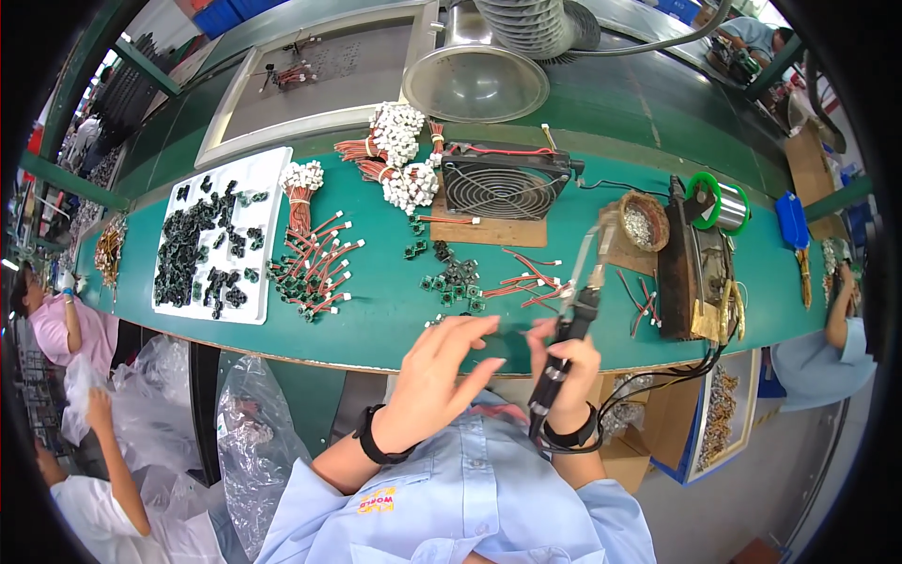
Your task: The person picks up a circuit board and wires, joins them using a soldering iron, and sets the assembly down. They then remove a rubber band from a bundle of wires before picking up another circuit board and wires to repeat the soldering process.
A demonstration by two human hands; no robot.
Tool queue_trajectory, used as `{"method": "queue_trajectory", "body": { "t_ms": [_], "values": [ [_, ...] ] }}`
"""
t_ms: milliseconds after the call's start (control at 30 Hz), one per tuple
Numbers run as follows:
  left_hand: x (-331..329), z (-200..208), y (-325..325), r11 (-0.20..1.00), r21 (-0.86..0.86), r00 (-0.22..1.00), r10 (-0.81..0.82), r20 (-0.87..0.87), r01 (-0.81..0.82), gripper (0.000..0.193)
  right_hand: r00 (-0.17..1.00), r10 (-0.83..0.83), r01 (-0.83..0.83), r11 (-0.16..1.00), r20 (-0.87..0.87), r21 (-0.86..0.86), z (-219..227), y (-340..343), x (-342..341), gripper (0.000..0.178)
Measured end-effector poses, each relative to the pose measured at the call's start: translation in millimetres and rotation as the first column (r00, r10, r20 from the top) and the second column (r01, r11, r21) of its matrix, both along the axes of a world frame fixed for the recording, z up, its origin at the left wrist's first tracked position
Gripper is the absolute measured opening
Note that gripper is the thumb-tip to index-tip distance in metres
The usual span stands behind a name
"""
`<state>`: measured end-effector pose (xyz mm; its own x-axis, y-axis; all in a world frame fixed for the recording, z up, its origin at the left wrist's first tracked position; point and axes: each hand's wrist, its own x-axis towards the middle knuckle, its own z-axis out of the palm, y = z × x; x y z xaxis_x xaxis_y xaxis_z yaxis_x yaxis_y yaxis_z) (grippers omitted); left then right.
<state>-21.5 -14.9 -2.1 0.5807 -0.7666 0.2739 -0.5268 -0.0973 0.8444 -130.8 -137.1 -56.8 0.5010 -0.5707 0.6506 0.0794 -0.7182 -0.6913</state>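
My right hand [575, 371] is wrapped round the black handle of a soldering iron [582, 312], its metal end pointing up and away over the green bench [395, 343]. A black cable trails past my right wrist. My left hand [432, 385] is at the bench's front edge, fingers stretched and thumb apart, with nothing visible in it. Just beyond its fingertips lies a pile of small green-and-black parts [458, 274]. Loose red-and-black wire leads [526, 284] with white connectors are beside that pile. Further left is a heap of parts with leads attached [305, 274].
A white tray [272, 202] of black parts sits left. At the back are bundled leads [396, 132] and a black fan [503, 183]. On the right stand a bowl [662, 211], a solder wire spool [723, 202] and a dark metal box [676, 282]. Other people work at both sides.
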Motion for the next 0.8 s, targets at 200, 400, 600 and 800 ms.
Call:
{"method": "queue_trajectory", "body": {
  "t_ms": [200, 400, 600, 800],
  "values": [
    [2, -4, 7, 0.984, 0.049, 0.978, -0.176, 0.108, 0.171, 0.019, 0.932, 0.321, -0.305, 0.945, -0.166, 0.118, 19, 13, -21, 0.032],
    [-7, -9, 12, 0.963, 0.062, 0.965, -0.261, -0.011, 0.261, 0.016, 0.929, 0.341, -0.318, 0.934, -0.14, 0.166, 22, 18, -30, 0.039],
    [-8, -12, 15, 0.953, 0.118, 0.959, -0.284, 0.016, 0.281, 0.017, 0.905, 0.367, -0.34, 0.928, -0.216, 0.154, 21, 18, -33, 0.043],
    [10, -23, 19, 0.976, 0.204, 0.979, -0.11, 0.17, 0.074, 0.016, 0.947, 0.288, -0.258, 0.946, -0.144, 0.196, 21, 17, -31, 0.042]
  ]
}}
